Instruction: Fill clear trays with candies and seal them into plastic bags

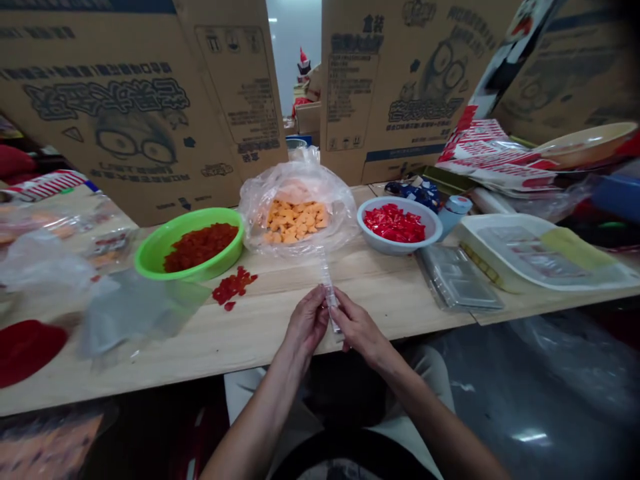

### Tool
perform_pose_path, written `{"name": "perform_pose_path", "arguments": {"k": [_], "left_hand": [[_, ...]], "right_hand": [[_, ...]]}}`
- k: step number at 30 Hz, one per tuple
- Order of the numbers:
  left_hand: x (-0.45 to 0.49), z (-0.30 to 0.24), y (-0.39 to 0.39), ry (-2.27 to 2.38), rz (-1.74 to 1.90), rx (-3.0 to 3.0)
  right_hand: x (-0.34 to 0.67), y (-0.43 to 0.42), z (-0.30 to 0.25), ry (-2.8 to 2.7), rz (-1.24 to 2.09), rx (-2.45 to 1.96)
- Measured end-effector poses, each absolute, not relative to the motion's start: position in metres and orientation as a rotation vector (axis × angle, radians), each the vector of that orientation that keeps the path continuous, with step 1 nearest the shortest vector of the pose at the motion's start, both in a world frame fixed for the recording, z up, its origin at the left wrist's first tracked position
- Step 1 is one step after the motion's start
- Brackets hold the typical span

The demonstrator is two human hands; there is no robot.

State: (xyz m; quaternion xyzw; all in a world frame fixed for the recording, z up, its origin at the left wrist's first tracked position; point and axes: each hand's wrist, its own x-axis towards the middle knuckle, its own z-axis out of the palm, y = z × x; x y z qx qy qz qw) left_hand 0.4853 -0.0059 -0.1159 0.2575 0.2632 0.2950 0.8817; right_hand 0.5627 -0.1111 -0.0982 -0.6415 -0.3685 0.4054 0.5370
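Near the table's front edge, my left hand (306,320) and my right hand (359,327) pinch a clear plastic tray (328,287) from both sides. The tray is seen nearly edge-on, so its compartments cannot be made out. Fingers of both hands are closed on it. Just beyond, an open clear bag (253,207) holds orange pieces (297,221). Left of it stands a green bowl (145,260) of dark red pieces (203,247), with a few red pieces (234,285) loose on the wood. To the right, a pale blue bowl (387,247) contains red wrapped packets (395,223).
Clear plastic trays (455,277) lie stacked at right, beside a white tub (515,273) and a light blue bottle (454,212). Large cardboard boxes (150,113) wall off the back. At left are plastic bags (130,310) and a red dish (30,350).
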Motion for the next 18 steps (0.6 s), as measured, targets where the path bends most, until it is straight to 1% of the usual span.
{"name": "perform_pose_path", "arguments": {"k": [4, 8, 10, 15, 16, 18], "left_hand": [[0.486, -0.119, -0.008, 0.519, 0.577, 0.616], [0.48, -0.117, -0.013, 0.586, 0.615, 0.908], [0.476, -0.116, -0.014, 0.556, 0.608, 0.994], [0.464, -0.117, -0.005, 0.439, 0.598, 0.961], [0.459, -0.118, 0.0, 0.437, 0.609, 0.943], [0.446, -0.123, 0.013, 0.474, 0.636, 0.927]], "right_hand": [[0.566, -0.11, -0.099, -0.887, 1.011, -1.498], [0.574, -0.108, -0.103, -1.051, 0.755, -1.686], [0.574, -0.105, -0.104, -1.091, 0.686, -1.71], [0.575, -0.102, -0.098, -0.913, 0.936, -1.517], [0.578, -0.104, -0.097, -0.872, 0.918, -1.525], [0.59, -0.111, -0.093, -0.865, 0.702, -1.67]]}}
